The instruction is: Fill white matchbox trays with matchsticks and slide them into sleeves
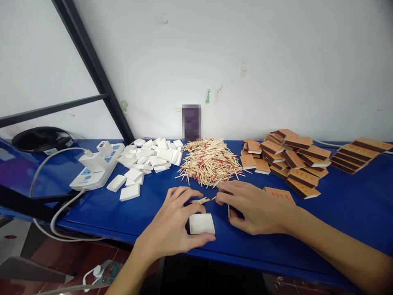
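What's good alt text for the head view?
A person's left hand grips a white inner tray on a blue table while the right hand touches a few matchsticks beside it. Behind lie a pile of matches, white trays and orange matchbox sleeves.

On the table (pixel 337 205) we see matches (pixel 210 162) heaped at the middle far side, inner trays (pixel 150 157) left of them, a power strip (pixel 95 168) farther left, matchbox sleeves (pixel 291 157) right.
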`<state>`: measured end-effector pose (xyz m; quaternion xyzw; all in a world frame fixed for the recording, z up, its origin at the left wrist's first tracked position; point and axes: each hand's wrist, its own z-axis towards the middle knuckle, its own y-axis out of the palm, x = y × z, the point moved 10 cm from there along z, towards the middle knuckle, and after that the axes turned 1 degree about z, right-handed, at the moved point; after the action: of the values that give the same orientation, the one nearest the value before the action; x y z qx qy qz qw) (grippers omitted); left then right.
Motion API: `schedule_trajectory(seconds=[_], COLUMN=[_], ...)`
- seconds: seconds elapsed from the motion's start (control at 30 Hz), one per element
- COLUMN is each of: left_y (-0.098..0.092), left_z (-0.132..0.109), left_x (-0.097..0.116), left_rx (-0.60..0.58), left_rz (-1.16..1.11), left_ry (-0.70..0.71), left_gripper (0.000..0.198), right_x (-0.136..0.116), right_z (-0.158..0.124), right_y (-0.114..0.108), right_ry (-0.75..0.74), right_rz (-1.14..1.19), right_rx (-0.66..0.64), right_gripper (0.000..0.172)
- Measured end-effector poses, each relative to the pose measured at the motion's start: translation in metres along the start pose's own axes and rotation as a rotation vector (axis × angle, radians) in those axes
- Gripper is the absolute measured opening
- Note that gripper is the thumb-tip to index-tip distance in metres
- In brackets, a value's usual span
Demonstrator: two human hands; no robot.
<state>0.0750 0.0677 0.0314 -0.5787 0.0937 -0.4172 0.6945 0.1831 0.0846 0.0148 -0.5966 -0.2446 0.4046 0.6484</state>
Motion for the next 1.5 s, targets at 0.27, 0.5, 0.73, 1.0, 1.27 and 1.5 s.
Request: schedule_trajectory(seconds=[0.27,0.5,0.73,1.0,1.27,1.5], left_y=[-0.012,-0.006,-0.004,-0.004,-0.002,0.0], left_z=[0.0,-0.002,0.001,0.002,0.002,0.001], left_x=[-0.014,-0.014,-0.016,-0.013,-0.013,-0.013], left_rx=[0.093,0.047,0.05,0.041,0.027,0.005], left_rz=[0.002,0.057,0.112,0.095,0.092,0.097], left_ry=[-0.126,-0.134,-0.159,-0.134,-0.126,-0.146], left_gripper=[0.024,0.027,0.033,0.035,0.031,0.034], right_x=[0.011,0.011,0.005,0.008,0.014,0.017], right_z=[0.004,-0.001,0.002,0.006,0.008,0.011], right_y=[0.005,-0.014,-0.014,-0.009,-0.003,-0.002], right_ry=[0.03,0.048,0.015,0.074,0.117,0.136], right_rz=[0.006,0.102,0.145,0.117,0.086,0.07], right_rx=[-0.019,0.008,0.174,0.168,0.166,0.155], right_gripper=[0.012,0.012,0.019,0.022,0.022,0.017])
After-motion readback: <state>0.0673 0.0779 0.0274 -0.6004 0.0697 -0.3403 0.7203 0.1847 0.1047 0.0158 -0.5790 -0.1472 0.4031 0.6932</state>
